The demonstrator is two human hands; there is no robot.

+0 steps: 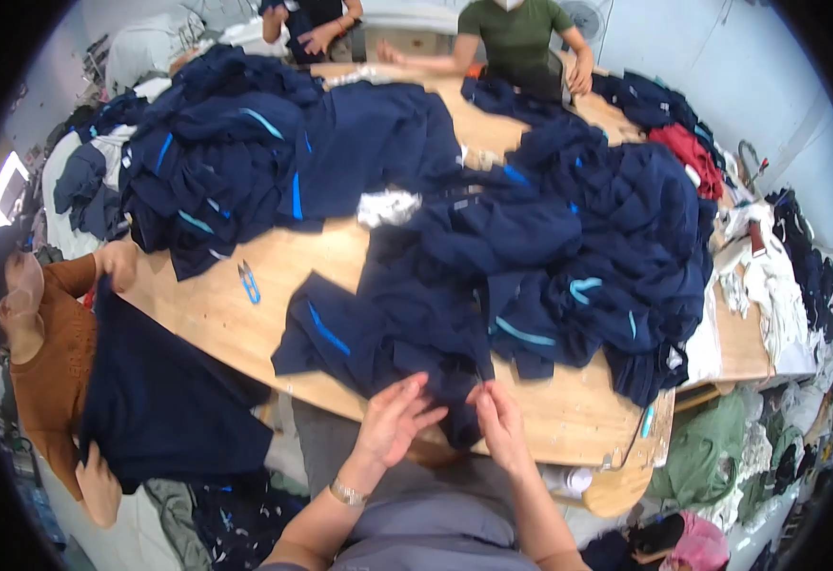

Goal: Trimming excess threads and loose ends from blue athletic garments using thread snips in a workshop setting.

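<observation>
Wooden tabletop (331,252), navy garment (426,314) just beside spread left hand (393,421), in narrow pinch of right hand (500,423).

Blue snips (249,283) lie at nine o'clock; a fan (583,16) shows at one, red cloth (685,155) at two, white garments (769,300) at three, green cloth (705,452) at four.

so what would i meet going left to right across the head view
Brown-shirted co-worker, blue snips, left hand, right hand, small turquoise object, green cloth. The navy garments overlap too much to place.
</observation>
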